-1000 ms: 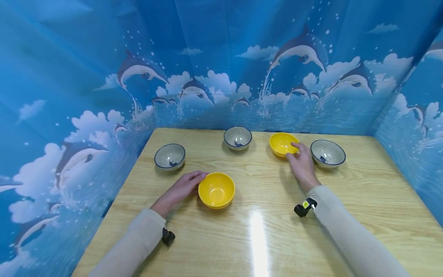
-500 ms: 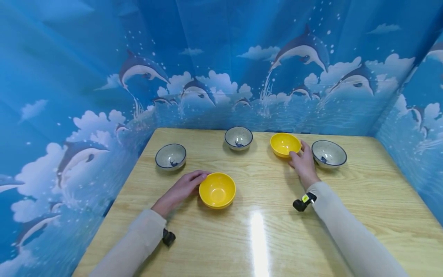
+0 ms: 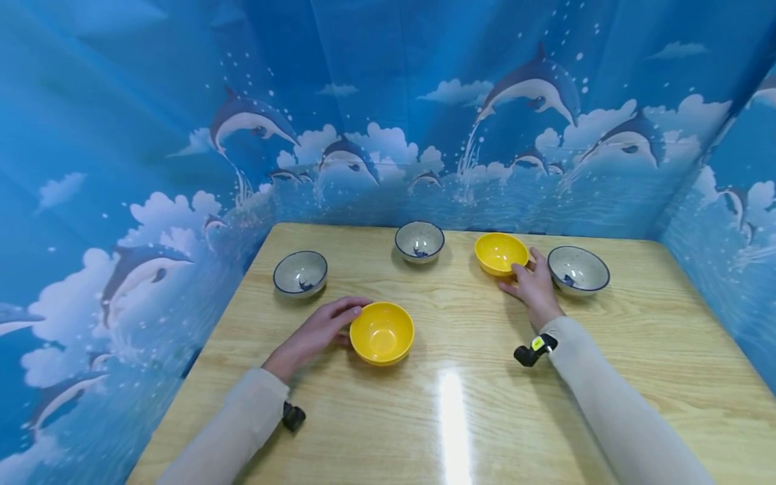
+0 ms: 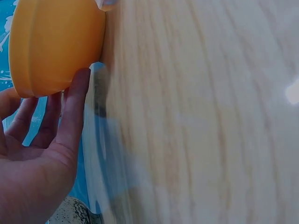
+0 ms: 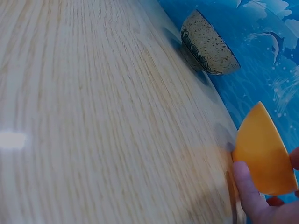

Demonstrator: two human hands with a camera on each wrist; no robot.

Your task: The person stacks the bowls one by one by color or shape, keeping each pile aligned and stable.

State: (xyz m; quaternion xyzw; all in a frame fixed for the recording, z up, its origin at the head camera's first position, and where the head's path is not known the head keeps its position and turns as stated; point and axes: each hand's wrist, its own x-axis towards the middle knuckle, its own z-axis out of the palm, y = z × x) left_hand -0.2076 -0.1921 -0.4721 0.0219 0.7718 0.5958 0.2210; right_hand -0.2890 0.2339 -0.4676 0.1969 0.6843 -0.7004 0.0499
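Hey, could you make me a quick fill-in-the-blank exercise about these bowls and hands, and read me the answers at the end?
1. The left hand touches the nearest bowl, which is coloured ____.
2. In the head view, the grey bowl closest to the right hand stands to the ____ of the far yellow bowl.
3. Counting that one, the grey bowls on the table total ____.
4. The animals printed on the blue backdrop are ____.

Missing words: yellow; right; three; dolphins.
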